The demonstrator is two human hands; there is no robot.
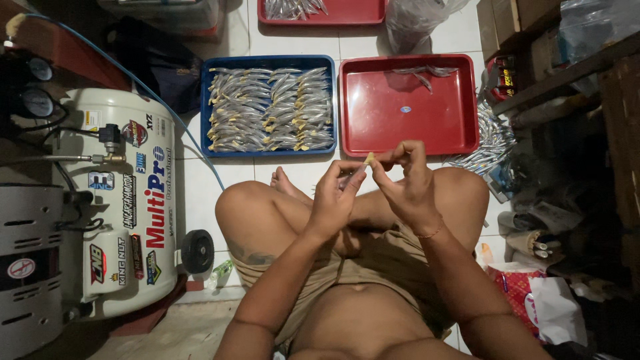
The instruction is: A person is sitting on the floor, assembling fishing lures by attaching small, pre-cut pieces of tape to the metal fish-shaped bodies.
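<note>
Both hands are working just above the crossed legs: the left hand (335, 190) is gripping a slim silver packet (356, 175), its long axis slanting up toward the right hand (407, 175), which is pinching the yellowish tip. Beyond, on the tiled floor, the blue tray (269, 60) of packets is lying ahead-left and the nearly bare red tray (400, 130) directly ahead.

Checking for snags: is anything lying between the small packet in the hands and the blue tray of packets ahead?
Nothing visible. The packet, held by the left hand and right hand, has only bare floor tile before the blue tray.
</note>
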